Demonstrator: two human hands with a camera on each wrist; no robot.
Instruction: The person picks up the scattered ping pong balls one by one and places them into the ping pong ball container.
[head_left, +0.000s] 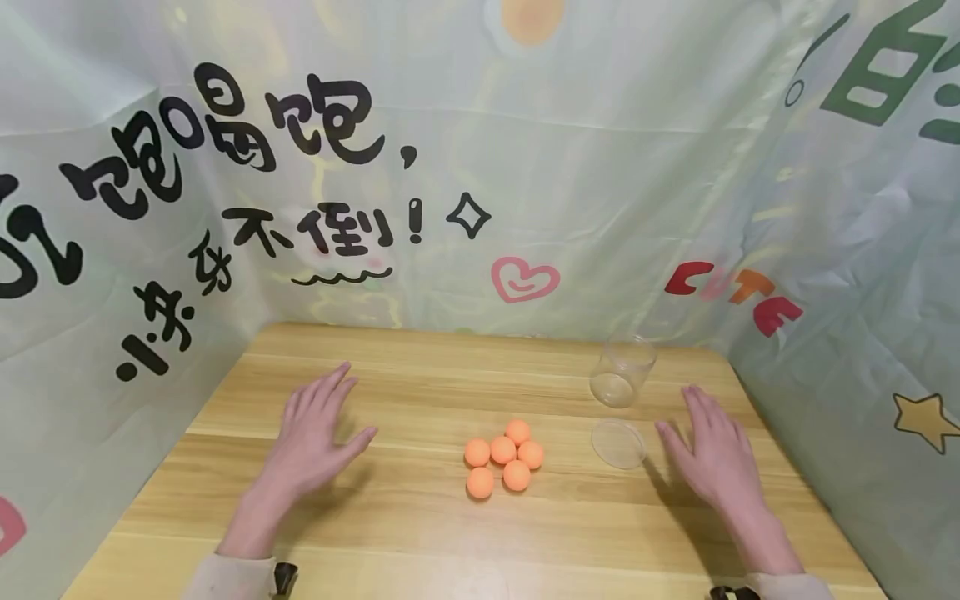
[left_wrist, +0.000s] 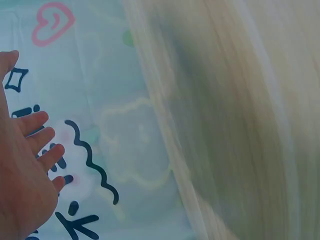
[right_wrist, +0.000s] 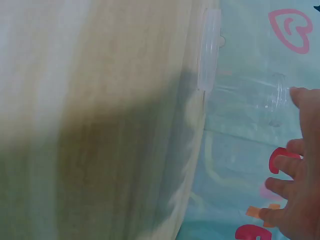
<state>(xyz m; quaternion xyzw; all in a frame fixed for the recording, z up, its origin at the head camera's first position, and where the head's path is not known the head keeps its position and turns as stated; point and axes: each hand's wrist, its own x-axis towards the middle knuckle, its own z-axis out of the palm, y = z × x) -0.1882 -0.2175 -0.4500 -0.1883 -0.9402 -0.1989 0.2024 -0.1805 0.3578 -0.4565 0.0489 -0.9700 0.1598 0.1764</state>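
Note:
Several orange balls [head_left: 503, 450] lie grouped near the middle of the wooden table. To their right is a clear round lid [head_left: 618, 443], lying flat. Behind the lid stands a clear jar [head_left: 622, 372], also visible in the right wrist view as a transparent cylinder [right_wrist: 245, 97]. My left hand [head_left: 311, 437] hovers over the table left of the balls, fingers extended, holding nothing. Over the right side, my right hand [head_left: 712, 450] has its fingers spread and is nearest to the lid and jar, touching neither.
A printed cloth [head_left: 585, 192] with lettering and drawings hangs behind the table and along both sides. The wooden tabletop [head_left: 405, 533] reaches forward beneath both arms. Dark bands [head_left: 285, 579] sit at both wrists.

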